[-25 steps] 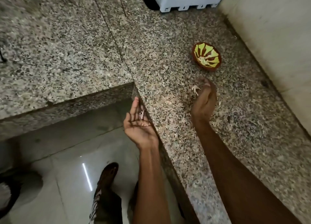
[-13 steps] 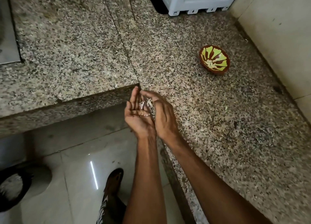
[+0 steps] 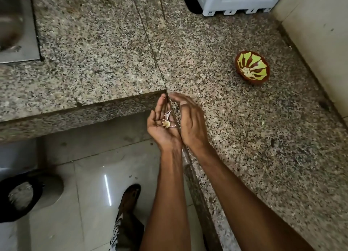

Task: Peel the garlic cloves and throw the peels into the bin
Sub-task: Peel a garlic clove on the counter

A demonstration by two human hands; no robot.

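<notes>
My left hand (image 3: pixel 162 133) is held palm up and cupped just off the edge of the granite counter (image 3: pixel 235 137), fingers straight. A few pale garlic peels (image 3: pixel 167 122) lie on its palm. My right hand (image 3: pixel 191 122) rests on the counter edge right beside it, heel touching the left hand, fingers loosely curved over the peels and holding nothing that I can see. A brown bowl with green stripes (image 3: pixel 262 62) holding pale garlic cloves stands on the counter to the far right. A round bin with a black liner (image 3: pixel 18 196) stands on the floor at lower left.
A steel sink (image 3: pixel 15 24) is set in the counter at upper left. A white appliance (image 3: pixel 239 0) stands at the back, and a wall (image 3: pixel 320 33) runs along the right. My sandalled foot (image 3: pixel 130 198) is on the glossy floor tiles below the hands.
My right hand left the counter spot near the bowl, carried a peel to my left palm, and now rests beside it. The left hand stayed cupped at the edge.
</notes>
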